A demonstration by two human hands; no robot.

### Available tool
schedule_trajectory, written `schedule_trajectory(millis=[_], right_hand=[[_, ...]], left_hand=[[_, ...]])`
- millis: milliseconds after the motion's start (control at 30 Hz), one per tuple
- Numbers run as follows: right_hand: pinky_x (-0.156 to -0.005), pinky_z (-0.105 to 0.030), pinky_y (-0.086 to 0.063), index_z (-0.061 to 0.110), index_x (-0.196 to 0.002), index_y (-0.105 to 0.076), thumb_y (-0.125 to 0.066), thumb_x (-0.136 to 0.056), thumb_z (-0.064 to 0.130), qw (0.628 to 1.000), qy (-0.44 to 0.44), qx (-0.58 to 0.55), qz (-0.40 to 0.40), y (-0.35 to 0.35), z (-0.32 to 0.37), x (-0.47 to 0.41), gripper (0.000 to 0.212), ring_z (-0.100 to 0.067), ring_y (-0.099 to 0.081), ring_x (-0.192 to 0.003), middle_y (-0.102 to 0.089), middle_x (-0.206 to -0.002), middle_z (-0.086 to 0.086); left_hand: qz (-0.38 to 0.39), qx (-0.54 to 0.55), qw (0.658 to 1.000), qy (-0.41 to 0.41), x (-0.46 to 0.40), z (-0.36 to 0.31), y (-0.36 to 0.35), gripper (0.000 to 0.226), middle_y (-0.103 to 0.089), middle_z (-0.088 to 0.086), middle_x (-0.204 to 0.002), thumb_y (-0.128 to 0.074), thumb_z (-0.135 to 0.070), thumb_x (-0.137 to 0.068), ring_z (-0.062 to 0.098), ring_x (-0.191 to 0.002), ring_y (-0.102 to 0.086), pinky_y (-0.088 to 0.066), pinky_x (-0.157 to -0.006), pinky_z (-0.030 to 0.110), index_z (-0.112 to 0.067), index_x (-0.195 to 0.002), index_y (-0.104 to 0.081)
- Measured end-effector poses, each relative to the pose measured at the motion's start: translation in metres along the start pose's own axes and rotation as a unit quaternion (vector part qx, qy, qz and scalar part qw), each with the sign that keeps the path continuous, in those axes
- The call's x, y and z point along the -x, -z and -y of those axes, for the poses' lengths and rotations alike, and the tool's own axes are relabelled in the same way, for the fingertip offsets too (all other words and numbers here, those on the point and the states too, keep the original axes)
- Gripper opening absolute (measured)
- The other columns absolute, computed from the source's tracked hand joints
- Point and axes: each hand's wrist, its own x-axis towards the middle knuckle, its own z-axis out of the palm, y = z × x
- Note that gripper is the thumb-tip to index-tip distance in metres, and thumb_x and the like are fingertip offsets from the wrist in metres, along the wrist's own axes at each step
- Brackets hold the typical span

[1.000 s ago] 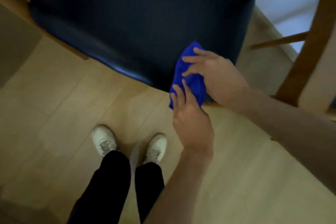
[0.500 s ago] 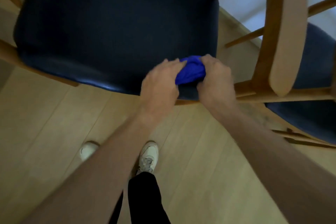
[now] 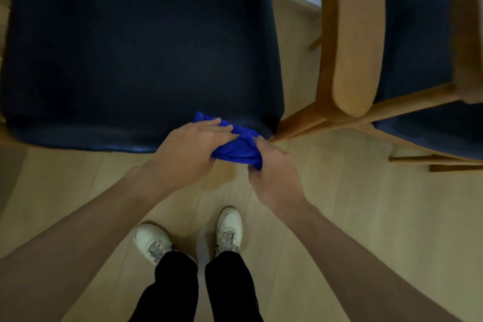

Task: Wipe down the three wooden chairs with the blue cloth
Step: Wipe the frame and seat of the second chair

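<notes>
Your left hand [image 3: 194,150] has joined your right hand [image 3: 271,168]; both now grip the blue cloth [image 3: 236,148], bunched at the dark seat [image 3: 130,47] front edge. Likely refolding; wiping paused.

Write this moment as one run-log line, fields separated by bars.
left hand: gripping blue cloth | right hand: gripping cloth | cloth: bunched at front edge of dark chair seat | second chair: untouched
</notes>
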Motion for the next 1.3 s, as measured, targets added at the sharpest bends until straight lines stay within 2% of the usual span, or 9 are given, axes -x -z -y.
schedule_trajectory(millis=[167, 300, 367, 467, 633, 800, 1000, 1133, 1300], right_hand=[[-0.106, -0.04, -0.044, 0.013, -0.143, -0.042, -0.059, -0.089, -0.002, 0.978, -0.092, -0.1, -0.158, -0.004, 0.016, -0.018, 0.059, -0.027, -0.051, -0.127, -0.05, -0.142, -0.012], [-0.116, -0.043, -0.029, 0.007, -0.145, -0.041, -0.056, -0.089, -0.007, 0.983, -0.127, -0.017, -0.13, -0.034, 0.036, -0.021, 0.059, -0.031, -0.029, -0.144, -0.03, -0.156, -0.015], [-0.107, -0.041, -0.041, 0.009, -0.136, -0.05, -0.06, -0.088, 0.002, 0.987, -0.129, 0.026, -0.095, -0.04, 0.044, -0.013, 0.05, -0.031, -0.045, -0.131, -0.044, -0.147, -0.013], [-0.069, -0.028, -0.043, 0.016, -0.099, -0.054, -0.065, -0.086, 0.025, 0.99, -0.131, 0.052, 0.004, -0.045, 0.066, 0.005, 0.019, -0.02, -0.061, -0.085, -0.059, -0.093, 0.002], [-0.063, -0.025, -0.038, 0.022, -0.084, -0.048, -0.062, -0.086, 0.042, 0.987, -0.136, -0.022, 0.081, -0.076, 0.129, 0.017, 0.025, -0.013, -0.051, -0.067, -0.056, -0.077, 0.007], [-0.074, -0.024, -0.039, 0.017, -0.086, -0.061, -0.068, -0.08, 0.043, 0.996, -0.046, -0.072, 0.014, -0.087, 0.192, -0.03, 0.028, -0.011, -0.049, -0.085, -0.047, -0.099, 0.01], [-0.079, -0.03, -0.055, 0.025, -0.112, -0.059, -0.071, -0.067, 0.016, 0.898, -0.132, -0.419, 0.009, -0.051, 0.229, -0.101, 0.048, -0.011, -0.067, -0.089, -0.069, -0.101, 0.007], [-0.078, -0.037, -0.056, 0.021, -0.117, -0.055, -0.064, -0.074, 0.003, 0.838, -0.151, -0.524, -0.009, -0.032, 0.247, -0.169, 0.048, -0.019, -0.067, -0.091, -0.069, -0.106, -0.004], [-0.08, -0.017, -0.05, 0.022, -0.139, -0.041, -0.063, -0.085, 0.007, 0.945, -0.004, -0.323, -0.04, -0.01, 0.287, -0.261, 0.061, -0.005, -0.061, -0.097, -0.059, -0.12, 0.007]], left_hand=[[-0.064, 0.021, 0.997, -0.03, -0.057, -0.02, 0.028, 0.046, -0.05, 0.002, -0.142, -0.06, -0.012, -0.084, 0.026, -0.139, -0.033, -0.018, -0.112, 0.031, -0.023, -0.128, -0.06], [-0.04, 0.03, 0.999, 0.004, -0.053, 0.002, 0.014, 0.045, -0.045, 0.001, -0.146, -0.057, -0.007, -0.089, 0.024, -0.143, -0.025, -0.021, -0.114, 0.035, -0.021, -0.132, -0.056], [-0.049, 0.044, 0.998, 0.0, -0.026, 0.017, 0.008, 0.043, -0.055, 0.002, -0.137, -0.06, -0.004, -0.082, 0.024, -0.138, -0.037, -0.026, -0.111, 0.03, -0.018, -0.122, -0.065], [-0.062, 0.0, 0.998, -0.023, 0.01, 0.032, 0.011, 0.044, -0.07, 0.001, -0.113, -0.041, -0.007, -0.07, 0.028, -0.118, -0.058, -0.045, -0.096, 0.035, -0.015, -0.096, -0.076], [0.053, -0.061, 0.996, -0.041, 0.04, 0.072, 0.061, 0.028, -0.072, 0.0, -0.099, -0.055, -0.005, -0.067, 0.026, -0.108, -0.062, -0.052, -0.086, 0.044, -0.016, -0.087, -0.072], [-0.119, -0.041, 0.979, 0.16, 0.065, 0.125, 0.124, 0.062, -0.046, 0.005, -0.143, -0.062, -0.001, -0.078, 0.023, -0.135, -0.037, -0.029, -0.111, 0.033, -0.015, -0.137, -0.049], [-0.173, 0.003, 0.963, 0.206, 0.076, 0.148, 0.189, 0.072, -0.045, 0.0, -0.141, -0.063, -0.015, -0.085, 0.019, -0.128, -0.042, -0.037, -0.106, 0.033, -0.024, -0.148, -0.028], [-0.221, -0.018, 0.957, 0.185, 0.063, 0.159, 0.233, 0.065, -0.042, -0.002, -0.143, -0.058, -0.022, -0.091, 0.014, -0.132, -0.036, -0.03, -0.105, 0.025, -0.024, -0.148, -0.028], [-0.244, -0.052, 0.944, 0.216, 0.03, 0.189, 0.276, 0.056, -0.045, -0.003, -0.139, -0.057, -0.027, -0.091, 0.014, -0.128, -0.04, -0.032, -0.103, 0.026, -0.024, -0.143, -0.037]])
